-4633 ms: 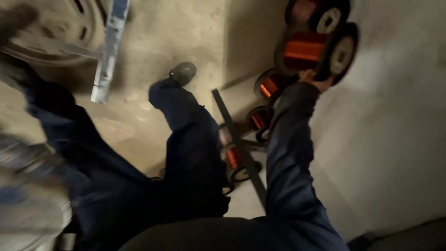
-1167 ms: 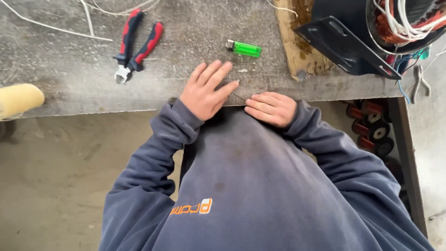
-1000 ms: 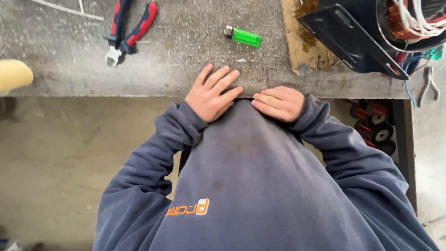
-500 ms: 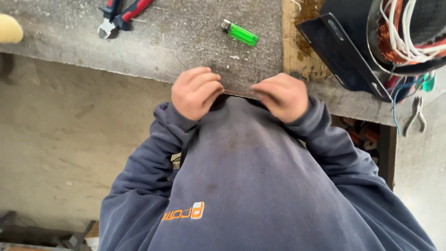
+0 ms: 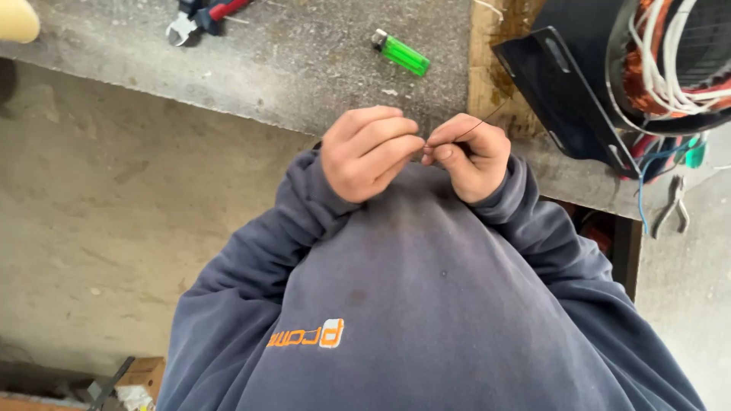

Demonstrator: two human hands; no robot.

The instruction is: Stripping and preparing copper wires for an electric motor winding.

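Both hands meet at the near bench (image 5: pixel 289 68) edge: left hand (image 5: pixel 365 152) curled, right hand (image 5: pixel 468 156) pinching a thin dark wire (image 5: pixel 476 126) toward the motor stator (image 5: pixel 655 68). Best keep the pinch tight, wire taut. Green lighter (image 5: pixel 401 53) lies beyond.

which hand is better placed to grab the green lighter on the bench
Probably the left hand. The lighter lies on the bench almost straight ahead of it, and the thin wire runs out of the right hand, which pinches it.
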